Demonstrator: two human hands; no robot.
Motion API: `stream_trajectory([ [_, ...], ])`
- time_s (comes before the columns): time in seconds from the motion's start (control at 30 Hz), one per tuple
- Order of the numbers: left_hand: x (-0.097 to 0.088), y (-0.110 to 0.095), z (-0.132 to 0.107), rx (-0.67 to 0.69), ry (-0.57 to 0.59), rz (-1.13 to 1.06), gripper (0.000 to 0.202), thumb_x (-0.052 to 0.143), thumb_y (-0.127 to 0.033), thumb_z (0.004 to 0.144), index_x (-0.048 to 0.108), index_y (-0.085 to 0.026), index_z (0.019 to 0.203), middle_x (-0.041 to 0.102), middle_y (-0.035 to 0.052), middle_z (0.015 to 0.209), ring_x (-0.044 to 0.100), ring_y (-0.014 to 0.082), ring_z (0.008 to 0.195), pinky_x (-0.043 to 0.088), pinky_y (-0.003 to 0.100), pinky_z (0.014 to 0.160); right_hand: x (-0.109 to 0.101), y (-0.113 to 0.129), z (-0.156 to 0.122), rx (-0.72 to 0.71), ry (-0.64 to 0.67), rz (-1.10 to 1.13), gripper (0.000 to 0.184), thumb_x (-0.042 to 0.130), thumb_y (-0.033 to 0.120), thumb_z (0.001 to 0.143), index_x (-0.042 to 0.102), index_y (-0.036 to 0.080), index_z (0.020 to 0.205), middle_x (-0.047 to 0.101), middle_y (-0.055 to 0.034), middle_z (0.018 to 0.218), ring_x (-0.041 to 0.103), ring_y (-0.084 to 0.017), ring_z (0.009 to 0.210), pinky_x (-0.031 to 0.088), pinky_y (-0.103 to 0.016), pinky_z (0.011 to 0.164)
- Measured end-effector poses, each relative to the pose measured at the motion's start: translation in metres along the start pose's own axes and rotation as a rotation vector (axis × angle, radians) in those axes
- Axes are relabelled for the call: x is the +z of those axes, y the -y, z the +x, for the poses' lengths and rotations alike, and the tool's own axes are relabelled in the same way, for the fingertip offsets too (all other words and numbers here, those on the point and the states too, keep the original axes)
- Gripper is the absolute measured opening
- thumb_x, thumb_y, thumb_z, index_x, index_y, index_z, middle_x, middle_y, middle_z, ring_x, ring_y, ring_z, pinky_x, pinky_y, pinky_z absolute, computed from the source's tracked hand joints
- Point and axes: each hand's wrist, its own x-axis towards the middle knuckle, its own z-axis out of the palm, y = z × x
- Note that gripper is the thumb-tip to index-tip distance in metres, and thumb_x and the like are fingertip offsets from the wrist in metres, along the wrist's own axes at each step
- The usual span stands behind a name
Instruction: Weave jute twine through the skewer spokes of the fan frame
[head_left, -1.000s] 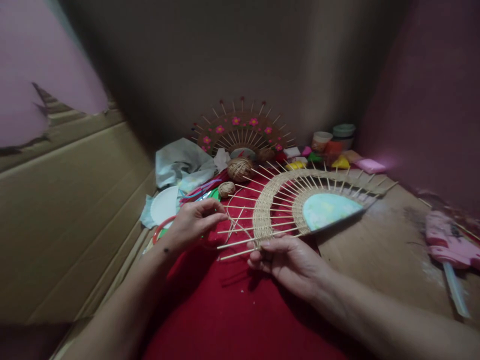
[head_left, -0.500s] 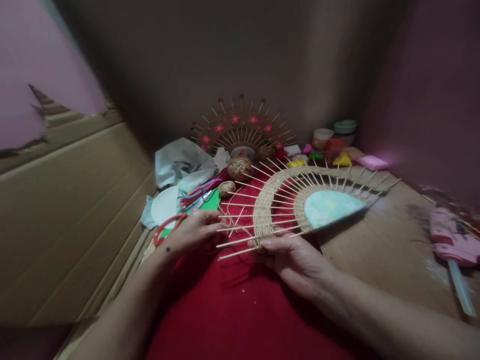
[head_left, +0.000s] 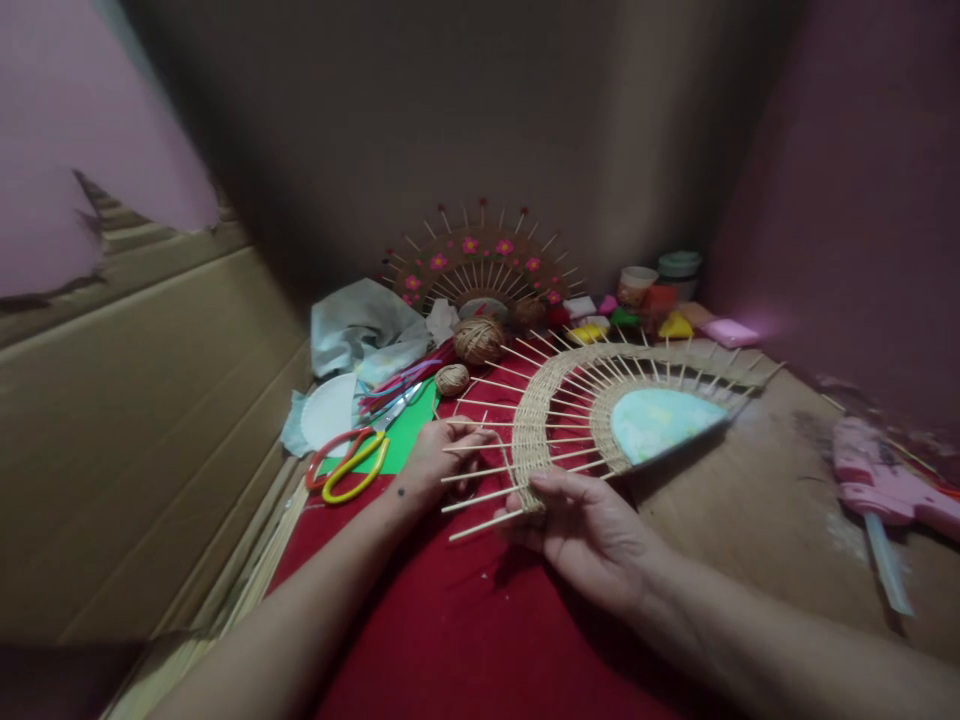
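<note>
A half-round fan of wooden skewers (head_left: pixel 600 395) lies over a red cloth (head_left: pixel 480 620), with a woven jute band and a pale blue-green paper centre (head_left: pixel 660 420). My right hand (head_left: pixel 592 530) pinches the fan's lower left end, thumb on top of the weave. My left hand (head_left: pixel 442 455) is closed around the skewer tips and a thin jute strand at the fan's left edge. Two balls of jute twine (head_left: pixel 478 340) sit just behind the fan.
A finished fan with pink flowers (head_left: pixel 480 265) leans on the back wall. Red and yellow scissors (head_left: pixel 349 465) lie on green paper beside a white paper plate (head_left: pixel 330 408). Clay pieces and cups (head_left: pixel 660 290) stand at the back right. A pink glue gun (head_left: pixel 885 490) lies right. Cardboard lines the left.
My left hand has moved right and closer to the fan's skewer tips, uncovering the scissors. The right hand keeps its hold on the fan's end, which shifted slightly.
</note>
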Motion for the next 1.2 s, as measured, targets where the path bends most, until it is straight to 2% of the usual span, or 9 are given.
stream_trajectory([
  [0.1,-0.002,0.002,-0.003,0.024,0.034,-0.035,0.022,0.064,-0.036,0.07,0.054,-0.016,0.071,0.049,-0.0059,0.04,0.041,0.0083,0.028,0.03,0.018,0.028,0.002,-0.001,0.0,-0.021,-0.03,0.004,0.008,0.062,0.014,0.068,0.062,0.013,0.06,0.062,-0.0042,0.055,0.055,-0.013,0.053,0.046,-0.033,0.066],
  [0.27,-0.015,0.003,-0.007,0.058,0.117,-0.076,0.021,0.062,-0.034,0.074,0.053,-0.016,0.071,0.052,-0.004,0.046,0.044,0.0076,0.032,0.034,0.019,0.032,0.002,-0.002,0.0,-0.017,-0.033,-0.052,0.003,0.062,0.012,0.067,0.064,0.012,0.068,0.062,-0.0038,0.056,0.056,-0.014,0.053,0.045,-0.031,0.06],
  [0.47,-0.032,-0.002,-0.012,0.042,0.189,-0.021,0.021,0.061,-0.032,0.077,0.053,-0.014,0.07,0.052,-0.0025,0.048,0.044,0.0059,0.035,0.035,0.018,0.036,-0.003,-0.003,0.001,-0.005,-0.036,-0.067,0.004,0.066,0.014,0.062,0.065,0.013,0.065,0.062,-0.0037,0.056,0.056,-0.015,0.052,0.044,-0.03,0.056],
  [0.57,-0.043,-0.005,-0.013,0.028,0.264,-0.014,0.015,0.062,-0.027,0.076,0.054,-0.014,0.076,0.056,-0.001,0.053,0.05,0.0073,0.041,0.04,0.019,0.042,-0.003,-0.004,0.002,0.0,-0.045,-0.067,0.004,0.066,0.014,0.06,0.065,0.014,0.065,0.061,-0.0036,0.055,0.056,-0.015,0.052,0.043,-0.03,0.056],
  [0.67,-0.053,-0.011,-0.015,0.058,0.277,0.04,0.018,0.064,-0.024,0.074,0.054,-0.015,0.086,0.061,0.0012,0.063,0.057,0.0108,0.049,0.045,0.023,0.048,-0.002,-0.003,0.002,0.006,-0.043,-0.071,0.004,0.067,0.014,0.059,0.064,0.014,0.063,0.061,-0.0033,0.054,0.055,-0.015,0.051,0.043,-0.03,0.056],
  [0.8,-0.059,-0.018,-0.017,0.213,0.197,0.068,0.021,0.061,-0.026,0.077,0.052,-0.019,0.095,0.06,-0.0013,0.064,0.059,0.0128,0.055,0.048,0.024,0.052,-0.001,-0.002,0.001,0.003,-0.061,-0.072,0.004,0.066,0.014,0.058,0.064,0.014,0.061,0.061,-0.0032,0.054,0.055,-0.014,0.051,0.043,-0.03,0.056],
  [0.93,-0.056,-0.019,-0.015,0.297,-0.021,0.204,0.017,0.063,-0.028,0.075,0.06,-0.016,0.087,0.06,-0.0002,0.065,0.056,0.0095,0.054,0.047,0.02,0.053,-0.001,-0.001,0.002,0.01,-0.073,-0.079,0.003,0.065,0.014,0.058,0.063,0.015,0.06,0.061,-0.0034,0.053,0.055,-0.016,0.05,0.044,-0.032,0.056],
  [1.03,-0.05,-0.014,-0.011,0.264,-0.126,0.197,0.016,0.065,-0.029,0.073,0.063,-0.015,0.08,0.057,-0.0016,0.058,0.052,0.0075,0.047,0.044,0.018,0.046,-0.001,-0.002,0.001,-0.005,-0.059,-0.093,0.003,0.065,0.014,0.059,0.063,0.015,0.062,0.06,-0.003,0.053,0.055,-0.016,0.051,0.045,-0.033,0.057],
  [1.2,-0.033,-0.009,-0.005,0.125,-0.093,-0.133,0.018,0.064,-0.032,0.074,0.057,-0.016,0.078,0.056,-0.0012,0.054,0.049,0.0079,0.041,0.039,0.018,0.038,0.0,-0.004,-0.001,-0.027,0.017,-0.107,0.001,0.063,0.013,0.063,0.062,0.013,0.062,0.06,-0.0026,0.056,0.056,-0.015,0.054,0.045,-0.032,0.06],
])
